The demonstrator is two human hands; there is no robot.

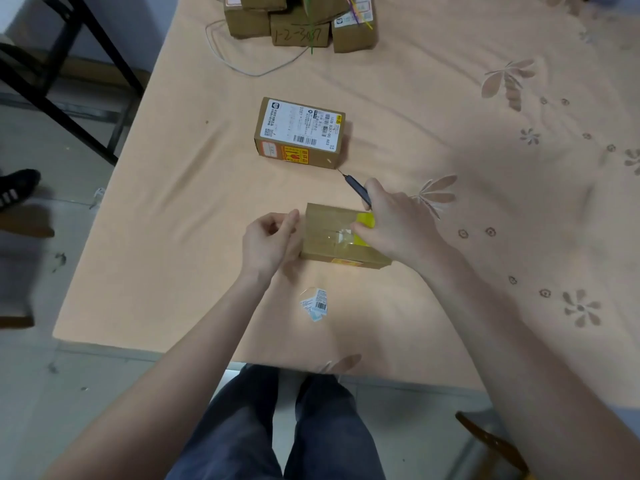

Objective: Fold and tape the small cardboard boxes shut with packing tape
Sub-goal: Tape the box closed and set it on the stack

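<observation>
Both hands flank the box (pixel 332 233): right (pixel 394 223) gripping a knife (pixel 358 188), left (pixel 270 240) loosely curled.

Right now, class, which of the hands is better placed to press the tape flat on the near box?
The right hand: its fingers already lie on the near box's top at the clear tape. The left hand is curled beside the box's left end.

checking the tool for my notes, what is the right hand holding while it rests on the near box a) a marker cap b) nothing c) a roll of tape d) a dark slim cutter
d: the right hand grips a dark slim cutter whose tip points toward the labelled box, while its fingers rest on the near box.
</observation>
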